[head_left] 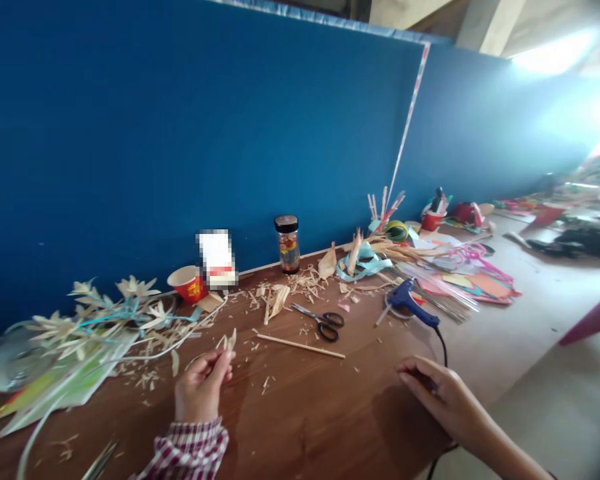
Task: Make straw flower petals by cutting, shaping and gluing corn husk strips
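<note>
My left hand, in a checked sleeve, pinches a small pale piece of dried husk upright between thumb and fingers. Above the table's right part is my right hand. Its fingertips and thumb come together, with nothing visible between them. Just beyond it lies a blue glue gun, its black cord running down behind this hand. Between the hands a thin wooden stick rests on the brown table. Scissors with black handles lie behind the stick, beside a loose husk piece.
Pale husk flowers lie at the left, near a red paper cup. A lidded jar stands by the blue partition. Husk scraps, light blue ribbon and coloured paper spread along the back. A white cable crosses the left.
</note>
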The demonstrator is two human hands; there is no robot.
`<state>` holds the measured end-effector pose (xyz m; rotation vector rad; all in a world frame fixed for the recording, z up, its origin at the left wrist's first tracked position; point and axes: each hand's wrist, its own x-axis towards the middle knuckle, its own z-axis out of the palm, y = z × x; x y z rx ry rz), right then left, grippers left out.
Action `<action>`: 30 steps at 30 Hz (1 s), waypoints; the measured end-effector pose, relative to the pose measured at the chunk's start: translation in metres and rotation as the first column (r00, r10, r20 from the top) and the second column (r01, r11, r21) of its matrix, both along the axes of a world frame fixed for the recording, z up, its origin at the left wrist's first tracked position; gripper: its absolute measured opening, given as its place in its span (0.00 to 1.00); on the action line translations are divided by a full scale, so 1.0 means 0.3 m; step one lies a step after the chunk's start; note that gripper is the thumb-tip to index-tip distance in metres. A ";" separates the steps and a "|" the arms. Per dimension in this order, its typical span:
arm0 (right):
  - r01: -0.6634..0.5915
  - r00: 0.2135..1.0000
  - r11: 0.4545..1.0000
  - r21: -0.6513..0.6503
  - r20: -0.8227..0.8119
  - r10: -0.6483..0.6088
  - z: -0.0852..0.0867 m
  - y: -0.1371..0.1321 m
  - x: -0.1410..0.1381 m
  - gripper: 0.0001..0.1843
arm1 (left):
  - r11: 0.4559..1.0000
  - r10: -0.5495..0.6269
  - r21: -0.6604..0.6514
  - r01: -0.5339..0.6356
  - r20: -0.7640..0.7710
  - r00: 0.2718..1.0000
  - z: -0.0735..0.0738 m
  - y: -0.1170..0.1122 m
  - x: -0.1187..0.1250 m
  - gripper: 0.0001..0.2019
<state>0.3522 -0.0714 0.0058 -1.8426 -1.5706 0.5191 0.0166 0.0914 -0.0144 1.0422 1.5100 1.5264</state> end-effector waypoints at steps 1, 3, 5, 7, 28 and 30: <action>-0.007 1.000 1.000 0.004 0.003 0.007 -0.008 0.001 0.003 0.09 | 1.000 -0.023 -0.005 0.023 0.019 1.000 0.003 -0.005 0.002 0.19; -0.024 1.000 1.000 0.010 -0.001 0.024 -0.022 0.007 0.001 0.09 | 0.998 -0.065 -0.006 0.065 0.054 0.996 0.011 -0.021 0.011 0.18; -0.047 0.999 0.999 0.013 -0.014 0.047 -0.032 0.022 -0.021 0.09 | 0.995 -0.098 0.023 0.097 0.040 0.994 0.020 -0.047 0.033 0.16; -0.083 0.996 0.997 0.011 -0.045 0.083 -0.032 0.047 -0.071 0.09 | 0.980 -0.199 0.010 0.199 0.025 0.980 0.025 -0.082 0.068 0.14; -0.363 0.924 0.931 -0.042 -0.141 0.354 0.058 0.315 -0.493 0.06 | 0.790 -0.611 -0.100 0.605 -0.223 0.760 -0.003 -0.174 0.115 0.07; -0.355 0.927 0.934 -0.049 -0.147 0.345 0.063 0.319 -0.497 0.06 | 0.774 -0.632 -0.117 0.622 -0.185 0.752 -0.010 -0.172 0.112 0.08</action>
